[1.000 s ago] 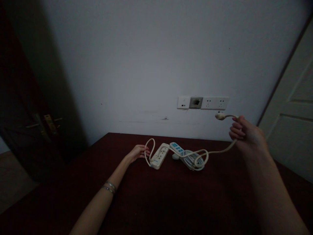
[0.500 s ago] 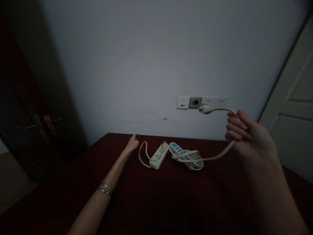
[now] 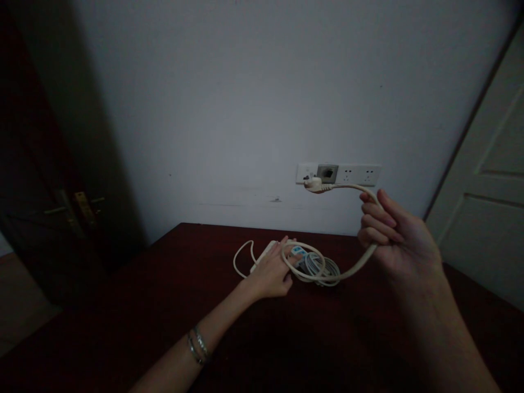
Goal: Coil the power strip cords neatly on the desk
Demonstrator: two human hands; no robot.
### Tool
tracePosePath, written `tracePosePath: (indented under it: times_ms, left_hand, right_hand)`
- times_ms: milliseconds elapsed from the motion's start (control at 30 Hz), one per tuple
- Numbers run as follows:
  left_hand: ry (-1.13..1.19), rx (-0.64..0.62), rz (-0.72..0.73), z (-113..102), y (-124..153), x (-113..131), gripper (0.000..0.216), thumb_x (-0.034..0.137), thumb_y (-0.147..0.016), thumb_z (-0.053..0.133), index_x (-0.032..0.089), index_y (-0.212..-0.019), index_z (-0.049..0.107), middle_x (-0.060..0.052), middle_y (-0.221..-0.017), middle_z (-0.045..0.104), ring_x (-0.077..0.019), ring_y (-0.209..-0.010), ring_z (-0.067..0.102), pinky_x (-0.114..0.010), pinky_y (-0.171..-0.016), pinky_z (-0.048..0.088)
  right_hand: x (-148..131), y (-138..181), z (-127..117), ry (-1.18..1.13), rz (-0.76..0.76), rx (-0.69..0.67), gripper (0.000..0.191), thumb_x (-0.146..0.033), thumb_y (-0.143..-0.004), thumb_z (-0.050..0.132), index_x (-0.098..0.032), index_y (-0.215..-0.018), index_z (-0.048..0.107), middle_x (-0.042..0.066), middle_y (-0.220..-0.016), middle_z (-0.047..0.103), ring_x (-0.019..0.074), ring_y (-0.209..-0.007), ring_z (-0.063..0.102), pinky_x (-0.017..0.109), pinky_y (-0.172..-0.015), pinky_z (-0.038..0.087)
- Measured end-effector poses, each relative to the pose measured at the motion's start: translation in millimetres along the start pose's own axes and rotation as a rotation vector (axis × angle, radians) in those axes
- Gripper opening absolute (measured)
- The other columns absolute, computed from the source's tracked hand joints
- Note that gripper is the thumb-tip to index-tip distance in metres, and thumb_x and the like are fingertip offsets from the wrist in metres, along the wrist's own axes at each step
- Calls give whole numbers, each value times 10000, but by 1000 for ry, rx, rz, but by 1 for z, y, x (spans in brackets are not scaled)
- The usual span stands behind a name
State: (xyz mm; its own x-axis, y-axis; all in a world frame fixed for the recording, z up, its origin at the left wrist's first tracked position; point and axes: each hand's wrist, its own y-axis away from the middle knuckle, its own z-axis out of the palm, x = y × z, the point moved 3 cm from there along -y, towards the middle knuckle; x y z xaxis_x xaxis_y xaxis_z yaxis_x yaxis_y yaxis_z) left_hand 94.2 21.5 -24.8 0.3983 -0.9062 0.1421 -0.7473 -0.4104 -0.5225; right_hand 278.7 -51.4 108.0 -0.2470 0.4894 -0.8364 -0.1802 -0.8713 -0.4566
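Note:
My right hand [image 3: 388,229] is closed around a white power cord [image 3: 355,268], holding it up off the table. From that grip the cord's plug [image 3: 314,185] juts out leftward in front of the wall sockets. Over the white power strip [image 3: 264,255] reaches my left hand [image 3: 272,272], fingers stretched out, beside the loop of the cord; it hides much of the strip. Whether its fingertips touch the cord or strip I cannot tell. Just right of them lies a second strip with blue sockets [image 3: 298,251], partly covered, with its grey cable coiled [image 3: 323,268].
Everything lies on a dark red table [image 3: 196,245] against a pale wall [image 3: 229,109]. A row of wall sockets [image 3: 359,174] sits above its back edge. A dark door with a brass handle [image 3: 84,206] is at the left, a white door [image 3: 491,207] at the right.
My left hand has moved right, from the table's back left onto the white power strip, its fingers now stretched out. My right hand has shifted left with the cord and plug.

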Motion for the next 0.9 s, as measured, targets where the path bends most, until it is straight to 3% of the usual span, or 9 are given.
tracePosePath:
  times_ms: [100, 167, 267, 367, 533, 633, 767, 900]
  left_hand:
    - [-3, -88, 92, 8, 2, 17, 471, 183, -725, 569, 174, -1193, 520, -123, -1392, 374, -297, -1329, 232, -475, -1089, 159]
    - [45, -153, 126, 9, 3, 25, 438, 261, -759, 576, 177, -1186, 526, -130, -1320, 461, -285, -1256, 366, -446, -1053, 244]
    - [148, -230, 127, 8, 3, 31, 346, 377, -832, 503, 193, -1116, 577, -112, -1131, 596, -234, -1030, 552, -345, -885, 403]
    - [216, -284, 94, 7, 1, 31, 367, 430, -895, 373, 185, -914, 646, -79, -842, 652, -174, -790, 592, -273, -725, 419]
    - [359, -291, -36, -3, 0, 18, 485, 479, -899, 334, 145, -689, 615, -20, -575, 546, -101, -538, 478, -222, -556, 348]
    - [439, -276, -113, -16, 0, 6, 501, 478, -898, 338, 144, -584, 538, 23, -491, 446, -67, -466, 394, -205, -496, 291]
    - [381, -216, -148, -32, 1, -12, 516, 469, -866, 413, 144, -465, 409, 55, -432, 283, -51, -430, 273, -216, -466, 224]
    - [389, -200, -217, -45, 4, -34, 517, 472, -844, 438, 135, -452, 442, 48, -434, 319, -55, -448, 298, -213, -477, 236]
  right_hand:
    - [-1, 1, 0, 64, -31, 4, 264, -346, -889, 385, -209, -730, 546, -103, -504, 109, 59, -393, -33, 197, -297, 49]
    - [-3, 0, -3, -12, -45, 13, 239, -313, -887, 403, -197, -740, 552, -105, -503, 123, 56, -391, -33, 183, -285, 64]
    - [-5, -3, -14, -237, -25, 52, 221, -229, -892, 396, -156, -765, 561, -108, -490, 168, 43, -374, -23, 148, -270, 105]
    - [-5, -8, -31, -392, 12, 122, 264, -192, -912, 348, -123, -771, 560, -102, -469, 212, 20, -328, 35, 127, -269, 135]
    - [-7, -14, -62, -478, -1, 208, 326, -157, -937, 269, -96, -795, 556, -88, -431, 274, 5, -272, 166, 132, -265, 144]
    - [-12, -14, -78, -527, -27, 240, 323, -142, -934, 256, -90, -805, 547, -82, -416, 304, 6, -259, 209, 138, -258, 166]
    - [-20, -10, -100, -559, -69, 275, 294, -117, -925, 253, -111, -861, 540, -72, -409, 325, 22, -257, 246, 149, -252, 185]
    - [-27, -6, -126, -528, -144, 318, 296, -125, -934, 251, -151, -905, 545, -61, -412, 351, 34, -277, 254, 157, -265, 206]
